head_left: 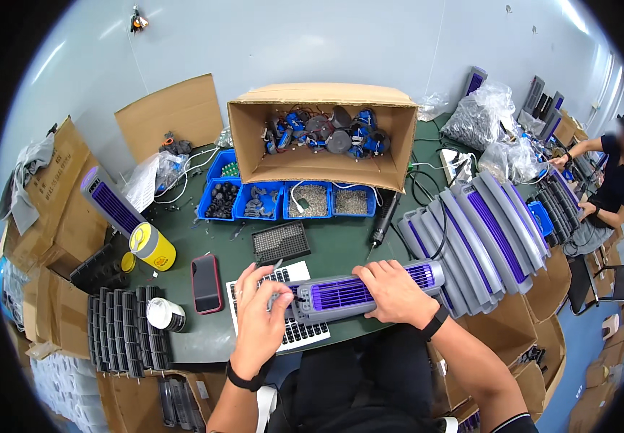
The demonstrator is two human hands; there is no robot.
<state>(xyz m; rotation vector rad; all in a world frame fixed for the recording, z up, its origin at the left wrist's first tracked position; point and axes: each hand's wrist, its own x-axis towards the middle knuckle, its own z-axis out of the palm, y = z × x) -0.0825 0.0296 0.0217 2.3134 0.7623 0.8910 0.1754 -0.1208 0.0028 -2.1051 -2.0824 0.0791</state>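
A grey tower-fan housing (341,294) with a purple grille lies across the table's front edge before me. My right hand (396,291) is closed over its right part, the thumb on the near side. My left hand (260,309) is at the housing's left end, thumb and forefinger drawn together beside a small black part there. Whatever those fingers pinch is too small to make out. Under the housing and left hand lies a white sheet (318,333) with rows of black pieces. A black tray (281,242) of small metal pieces sits just beyond.
Blue bins (260,200) of small parts line the front of a cardboard box (323,173) of motors. Stacked fan housings (471,242) and an electric screwdriver (384,225) are right. A phone (207,283), yellow canister (152,247) and black rollers (126,328) are left. A co-worker (611,173) sits far right.
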